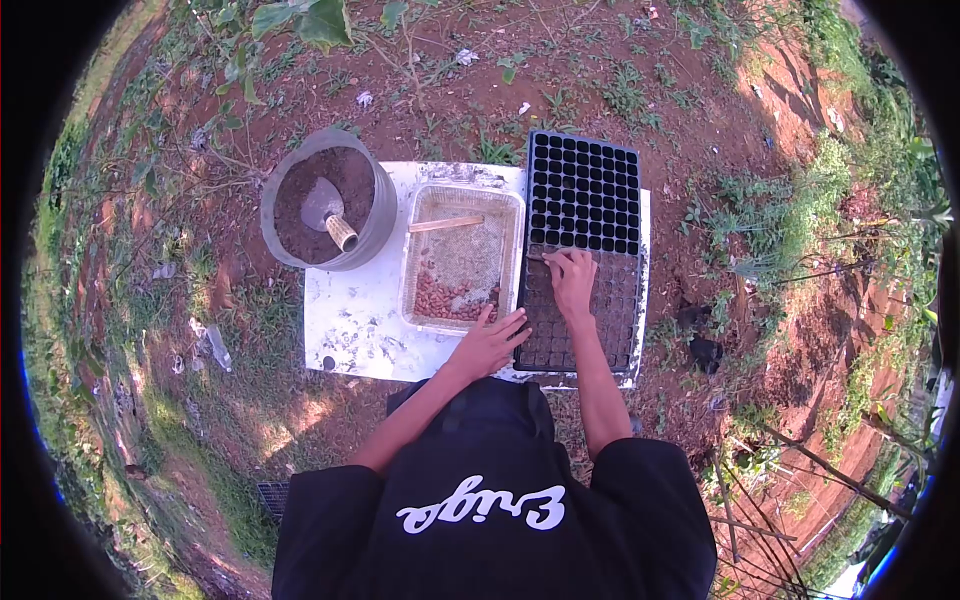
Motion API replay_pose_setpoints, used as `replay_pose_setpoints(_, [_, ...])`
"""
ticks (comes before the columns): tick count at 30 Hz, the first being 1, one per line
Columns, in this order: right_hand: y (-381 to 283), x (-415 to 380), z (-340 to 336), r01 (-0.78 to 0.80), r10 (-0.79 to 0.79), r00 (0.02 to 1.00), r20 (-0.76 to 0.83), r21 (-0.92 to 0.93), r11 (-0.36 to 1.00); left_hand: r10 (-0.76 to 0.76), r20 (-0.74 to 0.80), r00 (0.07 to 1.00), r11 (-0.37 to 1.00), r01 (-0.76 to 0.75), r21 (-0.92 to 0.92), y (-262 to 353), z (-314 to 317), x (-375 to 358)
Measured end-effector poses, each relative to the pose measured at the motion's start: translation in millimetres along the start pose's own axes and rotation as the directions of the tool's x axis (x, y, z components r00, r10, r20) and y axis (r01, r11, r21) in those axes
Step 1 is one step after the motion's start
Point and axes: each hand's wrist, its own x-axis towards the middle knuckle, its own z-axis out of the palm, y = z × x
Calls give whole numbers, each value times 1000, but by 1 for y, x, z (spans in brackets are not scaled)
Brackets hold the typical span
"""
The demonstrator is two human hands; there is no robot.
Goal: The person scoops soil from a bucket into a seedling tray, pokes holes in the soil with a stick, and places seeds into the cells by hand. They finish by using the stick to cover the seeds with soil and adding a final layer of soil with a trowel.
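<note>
A black seedling tray [634, 200] lies on the right of the white board; its far cells look hollow and its near cells hold dark soil [545, 340]. My right hand [573, 280] is over the left side of the soil-filled part, fingertips pinched together at a cell. Whatever is between them is too small to make out. My left hand [487, 347] rests with fingers spread between the seedling tray's left edge and a clear shallow container [408, 270]. Reddish seeds [440, 298] and pale grit lie in that container, with a flat wooden stick [446, 224] across it.
On the left stands a grey bucket [374, 235] of soil, with a trowel [325, 207] in it, handle toward me. The white board [350, 315] carries dirt smears. Leafy branches [320, 22] hang at the top; a plastic bottle [219, 348] lies on the ground at left.
</note>
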Motion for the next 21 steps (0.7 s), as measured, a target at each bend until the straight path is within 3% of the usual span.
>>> replay_pose_setpoints(7, [0, -1, -2, 52, -52, 998, 19, 2, 999, 1, -11, 1000, 1000, -1, -10, -1, 3, -1])
replay_pose_setpoints(15, [4, 3, 3, -35, 36, 999, 10, -23, 999, -5, 4, 1000, 1000, 5, -10, 0, 1, -1])
replay_pose_setpoints(21, [3, 13, 5, 9, -11, 1000, -25, -67, 998, -5, -3, 1000, 1000, 5, -7, 0, 1, -1])
